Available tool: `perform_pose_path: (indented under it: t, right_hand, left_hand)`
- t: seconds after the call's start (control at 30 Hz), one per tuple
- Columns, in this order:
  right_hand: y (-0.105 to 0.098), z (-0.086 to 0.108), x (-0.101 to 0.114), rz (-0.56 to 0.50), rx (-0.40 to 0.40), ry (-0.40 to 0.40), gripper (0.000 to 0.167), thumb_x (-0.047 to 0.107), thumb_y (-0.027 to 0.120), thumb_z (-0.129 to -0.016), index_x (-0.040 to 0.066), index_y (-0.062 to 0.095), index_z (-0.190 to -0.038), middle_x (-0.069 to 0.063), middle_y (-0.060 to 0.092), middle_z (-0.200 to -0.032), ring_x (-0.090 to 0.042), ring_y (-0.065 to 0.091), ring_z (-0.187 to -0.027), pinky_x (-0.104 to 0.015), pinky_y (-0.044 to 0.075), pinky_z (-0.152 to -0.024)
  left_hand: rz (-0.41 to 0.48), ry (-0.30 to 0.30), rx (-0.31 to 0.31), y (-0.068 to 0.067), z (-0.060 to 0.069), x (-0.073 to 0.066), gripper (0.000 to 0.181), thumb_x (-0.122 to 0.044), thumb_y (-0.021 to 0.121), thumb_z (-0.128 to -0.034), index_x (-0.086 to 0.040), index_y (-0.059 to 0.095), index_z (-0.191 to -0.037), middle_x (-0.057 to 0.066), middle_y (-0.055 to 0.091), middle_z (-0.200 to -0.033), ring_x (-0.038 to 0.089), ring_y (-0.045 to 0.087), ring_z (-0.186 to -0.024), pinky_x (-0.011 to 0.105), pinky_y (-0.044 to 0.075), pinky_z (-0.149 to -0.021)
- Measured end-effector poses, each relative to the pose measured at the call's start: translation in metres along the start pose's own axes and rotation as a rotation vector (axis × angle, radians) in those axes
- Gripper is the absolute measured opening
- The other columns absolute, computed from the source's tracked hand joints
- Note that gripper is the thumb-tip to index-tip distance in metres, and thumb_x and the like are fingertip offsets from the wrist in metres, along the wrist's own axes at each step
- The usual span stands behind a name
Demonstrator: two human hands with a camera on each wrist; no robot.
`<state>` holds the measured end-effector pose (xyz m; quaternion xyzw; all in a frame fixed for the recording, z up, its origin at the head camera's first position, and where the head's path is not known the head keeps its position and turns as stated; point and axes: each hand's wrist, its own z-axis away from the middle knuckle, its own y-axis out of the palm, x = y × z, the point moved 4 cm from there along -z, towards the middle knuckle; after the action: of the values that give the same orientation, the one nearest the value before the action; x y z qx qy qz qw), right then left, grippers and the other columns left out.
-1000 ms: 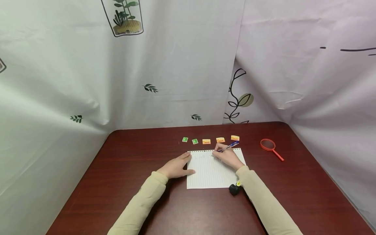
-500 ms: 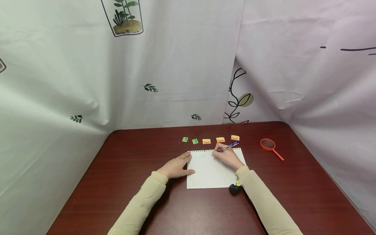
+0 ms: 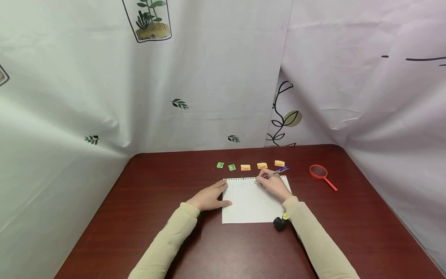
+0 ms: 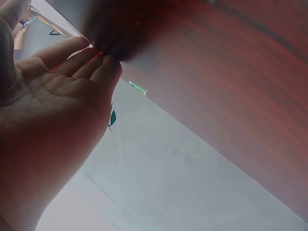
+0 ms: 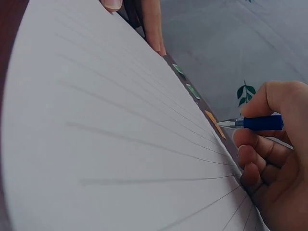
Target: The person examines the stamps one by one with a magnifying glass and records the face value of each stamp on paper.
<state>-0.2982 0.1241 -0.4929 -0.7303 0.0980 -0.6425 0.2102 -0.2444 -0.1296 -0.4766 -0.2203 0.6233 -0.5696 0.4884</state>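
Your right hand (image 3: 274, 186) has shifted slightly rightward along the top of the ruled paper (image 3: 248, 203) since the earlier frame. Its thumb and curled fingers pinch the slim, blue pen (image 3: 281, 169). Your left hand (image 3: 208, 197) remains at the paper's left edge, fingers extended, thumb spread. The white, hole-punched paper lies flat on the glossy, wood-grained table (image 3: 156, 186).

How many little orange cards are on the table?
3, in a row beyond the lined paper: left card beside a green card, middle card just beyond the right hand, right card behind the pen. The hand may hide more.
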Motion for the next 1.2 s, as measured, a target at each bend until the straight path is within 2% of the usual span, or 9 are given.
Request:
perform_pose_path:
  t: [0.43, 0.77, 1.1, 1.2]
  right_hand:
    - [0.0039, -0.0009, 0.0015, 0.072, -0.018, -0.044, 0.008, 0.017, 0.065, -0.089, 0.015, 0.063, -0.081, -0.001, 0.059, -0.073, -0.018, 0.048, -0.067, -0.031, 0.039, -0.064]
    - [0.0039, -0.0003, 0.0025, 0.066, -0.027, -0.046, 0.014, 0.016, 0.065, -0.090, 0.014, 0.059, -0.077, -0.001, 0.052, -0.070, -0.017, 0.043, -0.063, -0.030, 0.035, -0.061]
    - [0.0049, 0.0003, 0.0028, 0.073, 0.010, -0.054, 0.011, 0.016, 0.064, -0.090, 0.015, 0.061, -0.080, 0.000, 0.057, -0.067, -0.016, 0.044, -0.061, -0.027, 0.035, -0.056]
    - [0.0038, 0.0001, 0.0027, 0.083, -0.004, -0.061, 0.011, 0.017, 0.064, -0.089, 0.015, 0.060, -0.078, 0.001, 0.055, -0.067, -0.015, 0.043, -0.062, -0.027, 0.034, -0.058]
  left_hand:
    - [0.002, -0.008, 0.000, 0.0000, 0.0002, -0.0009, 0.082, -0.047, 0.069, -0.0934, 0.001, 0.039, -0.153, 0.014, 0.031, -0.162, 0.026, 0.028, -0.150, 0.043, 0.033, -0.116]
    - [-0.002, 0.000, 0.001, 0.0006, -0.0010, 0.0000, 0.082, -0.047, 0.069, -0.0935, 0.001, 0.039, -0.153, 0.014, 0.031, -0.162, 0.026, 0.027, -0.150, 0.042, 0.033, -0.116]
    - [0.005, -0.006, -0.001, 0.0006, -0.0001, 0.0008, 0.082, -0.047, 0.069, -0.0937, 0.000, 0.038, -0.154, 0.013, 0.030, -0.162, 0.026, 0.026, -0.151, 0.042, 0.033, -0.116]
    - [0.008, -0.005, -0.001, 0.0001, -0.0008, 0.0001, 0.082, -0.047, 0.069, -0.0938, -0.001, 0.038, -0.154, 0.013, 0.030, -0.163, 0.026, 0.026, -0.151, 0.042, 0.033, -0.116]
